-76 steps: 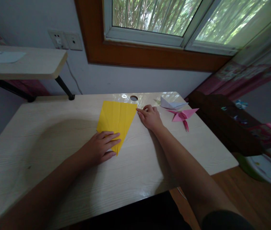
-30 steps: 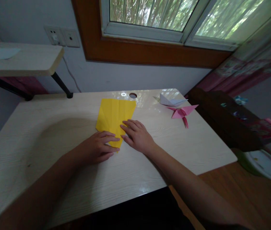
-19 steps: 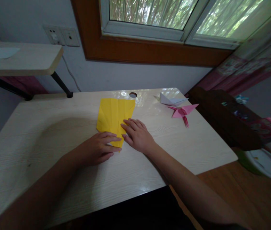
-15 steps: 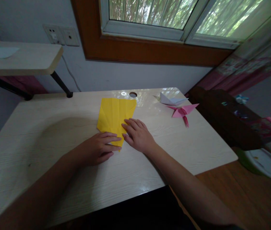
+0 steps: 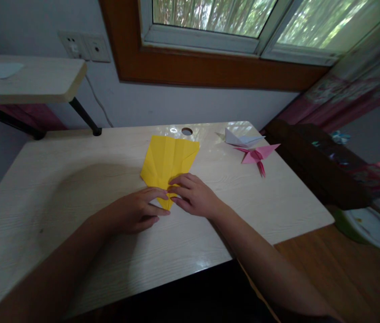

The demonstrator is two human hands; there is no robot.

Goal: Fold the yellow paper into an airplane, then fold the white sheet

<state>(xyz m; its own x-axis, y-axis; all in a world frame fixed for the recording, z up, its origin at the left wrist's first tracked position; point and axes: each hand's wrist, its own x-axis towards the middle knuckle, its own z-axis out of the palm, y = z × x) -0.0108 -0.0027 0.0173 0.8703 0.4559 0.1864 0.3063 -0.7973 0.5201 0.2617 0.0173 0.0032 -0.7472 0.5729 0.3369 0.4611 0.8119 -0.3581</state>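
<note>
Nearest, two bare forearms reaching in over the pale wood-grain desk (image 5: 58,179). Left hand (image 5: 136,211): fingers together and flat, tips pressing the near point of the yellow folded paper sheet (image 5: 169,159). Right hand (image 5: 194,195): fingers extended and close together, laid on the same near point, touching the left fingertips; neither hand pinches or lifts the paper. Yellow sheet: kite-like, narrow end toward the person, broad end toward the window, lying flat near mid-desk with several creases showing. Step in hand, by appearance: flattening a crease at the narrow tip; the next move would call for keeping the edges aligned while pressure runs along the fold. Farther right, a pink folded-paper figure (image 5: 259,155), and just beyond it a white folded-paper figure (image 5: 240,138). Round cable hole (image 5: 186,131) at the desk's far edge. Beyond, wooden-framed window (image 5: 210,67).
</note>
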